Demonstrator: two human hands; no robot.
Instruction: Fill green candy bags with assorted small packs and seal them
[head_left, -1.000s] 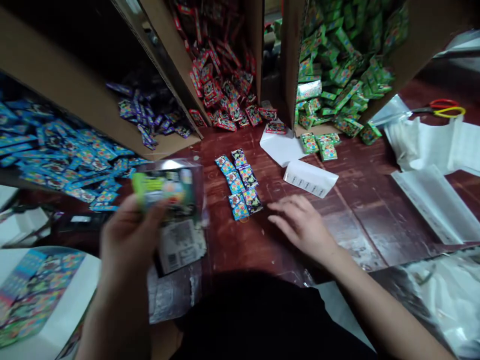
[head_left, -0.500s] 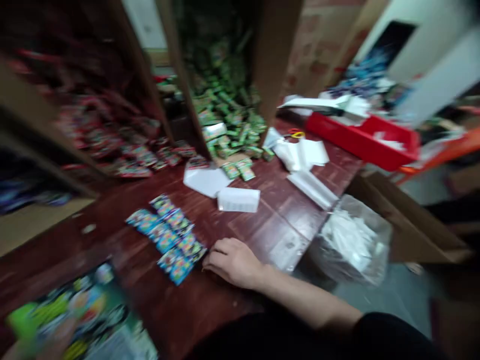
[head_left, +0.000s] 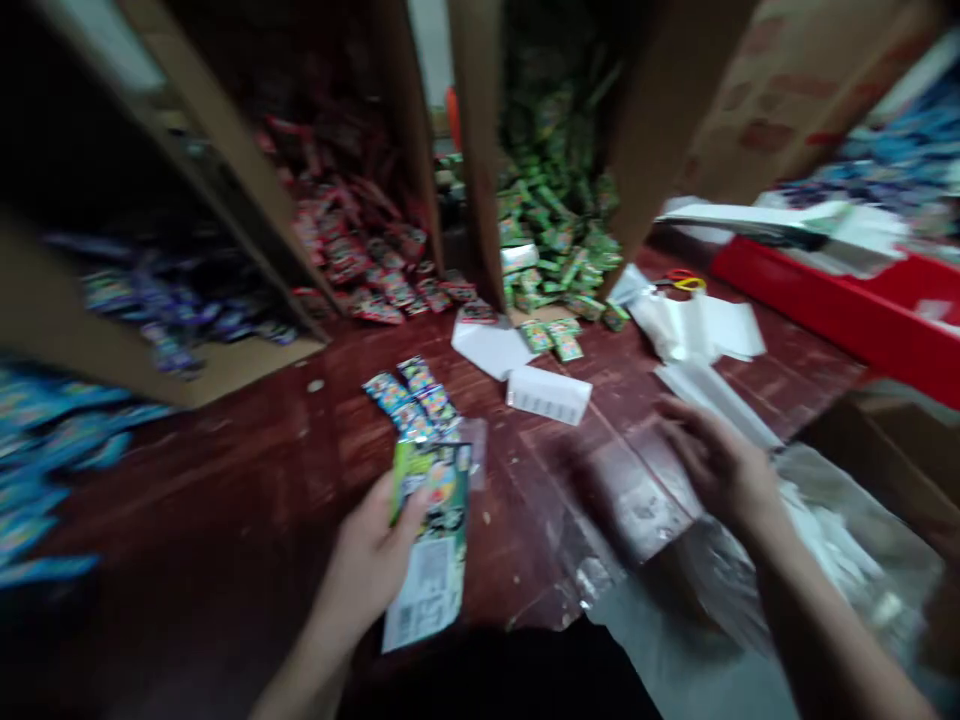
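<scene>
My left hand is closed on a flat green printed package, thumb on its front, with a pale barcoded panel at the lower end. Just beyond its top edge lie blue-and-purple small sachets in two rows, partly covered by the package. A clear plastic piece shows beside them. My right hand hovers over the table's right edge near clear plastic bags; motion smears its fingers, and nothing can be made out in them.
Open cardboard boxes hold purple sachets, red sachets and green sachets. Blue sachets lie at left. White papers, scissors and a red tray are on the table. A bag of white scraps hangs at right.
My left hand has brought the green package from the lower left to over the near sachets. My right hand has left the sachets and moved right to the table edge. The view has turned left.
</scene>
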